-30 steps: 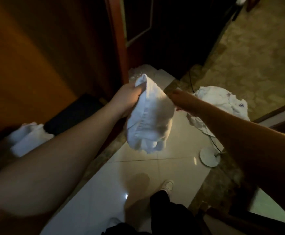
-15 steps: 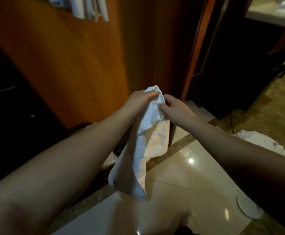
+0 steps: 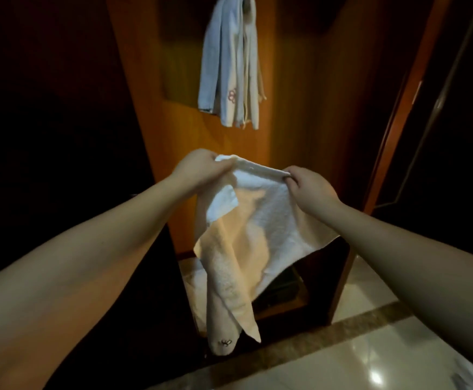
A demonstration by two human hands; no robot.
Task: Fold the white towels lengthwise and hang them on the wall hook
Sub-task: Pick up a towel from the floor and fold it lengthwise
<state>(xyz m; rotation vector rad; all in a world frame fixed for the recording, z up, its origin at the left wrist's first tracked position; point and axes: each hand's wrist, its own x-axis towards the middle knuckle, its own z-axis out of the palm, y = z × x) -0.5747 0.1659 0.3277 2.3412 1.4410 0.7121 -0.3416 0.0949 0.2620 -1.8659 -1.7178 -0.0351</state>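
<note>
The fingers of the left hand are curling round one end of the top edge of a white towel and squeezing it tight. The fingers of the right hand are curling too, and they are pinching the other end of that same edge. Between the two hands the edge is rolling up into a thick little tube. Both arms are reaching out in front of the person.

The towel is hanging down from the hands in the air. It is not flat. One corner is flopping over near the left hand, and a long narrow part is dangling lowest, with a small dark mark near its tip.

Higher up, more towels are hanging in long strips on a wooden wall panel. They are well above the hands and not touching the held towel. The very top of them is at the edge of the picture, so I cannot tell what they are hanging on.

Below the held towel a dark low shelf is standing on the shiny tile floor.
</note>
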